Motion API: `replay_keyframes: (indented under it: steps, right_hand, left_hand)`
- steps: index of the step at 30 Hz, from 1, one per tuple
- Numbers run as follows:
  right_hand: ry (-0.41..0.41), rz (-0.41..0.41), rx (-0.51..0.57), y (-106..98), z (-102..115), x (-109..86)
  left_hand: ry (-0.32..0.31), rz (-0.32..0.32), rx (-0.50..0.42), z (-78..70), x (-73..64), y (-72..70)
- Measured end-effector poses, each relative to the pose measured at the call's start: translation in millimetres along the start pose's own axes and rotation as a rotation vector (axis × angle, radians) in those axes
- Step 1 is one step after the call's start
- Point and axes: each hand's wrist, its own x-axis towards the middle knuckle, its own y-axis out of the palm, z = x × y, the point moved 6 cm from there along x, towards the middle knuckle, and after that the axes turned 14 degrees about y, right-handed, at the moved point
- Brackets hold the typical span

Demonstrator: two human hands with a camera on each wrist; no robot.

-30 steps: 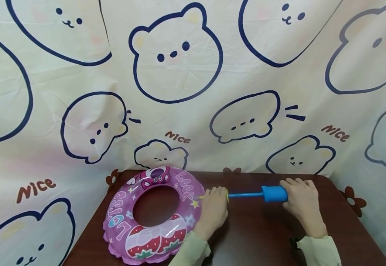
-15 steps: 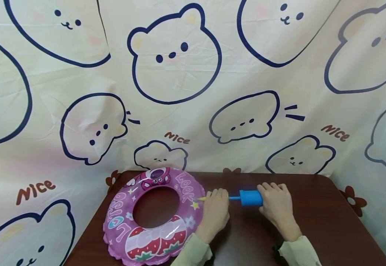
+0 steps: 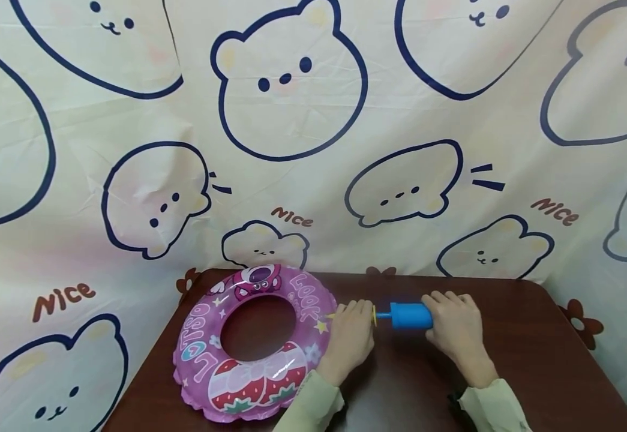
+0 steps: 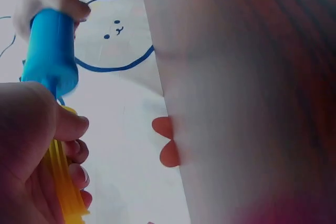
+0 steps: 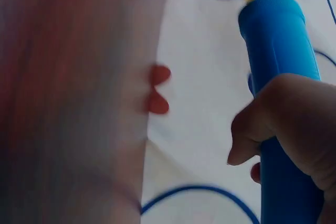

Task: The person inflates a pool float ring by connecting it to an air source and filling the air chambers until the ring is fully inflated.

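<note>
A hand pump lies level between my hands, its blue barrel (image 3: 410, 315) on the right and its yellow end part (image 4: 67, 187) on the left. My left hand (image 3: 350, 336) curls round the yellow part, which sticks out past the fingers toward the swim ring. My right hand (image 3: 458, 327) grips the blue barrel; in the right wrist view its thumb and fingers wrap the barrel. Only a short stretch of thin blue rod (image 3: 383, 315) shows between barrel and yellow part. The pink inflated swim ring (image 3: 191, 327), printed with strawberries and a bear, sits just left of my left hand, partly covered by it.
Everything is over a dark brown table (image 3: 399, 384) with rounded far corners. A pale cloth (image 3: 324, 192) with bear outlines hangs behind the table and along both sides.
My right hand has moved left with the blue barrel, so the exposed rod is much shorter. My left hand and the swim ring stay nearly in place; the head view has shifted slightly.
</note>
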Motion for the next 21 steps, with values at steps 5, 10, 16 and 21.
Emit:
replay_keyframes:
  steps: [5,10,16,21]
  right_hand:
    - [0.03,0.018,0.023,-12.7,-33.0,2.2]
    - [0.052,0.003,0.025,-25.3,-60.3,2.6]
    - [0.083,-0.027,-0.012,-32.4,-69.1,4.0]
    - [0.042,-0.052,-0.036,-25.5,-42.5,7.1]
  left_hand:
    - [0.007,-0.022,0.002,5.1,-0.4,-0.8]
    - [-0.024,-0.012,-0.02,8.4,-0.9,-0.2]
    - [-0.031,0.034,-0.001,2.1,2.0,3.8]
    - [-0.044,0.021,0.075,-1.2,1.6,2.5]
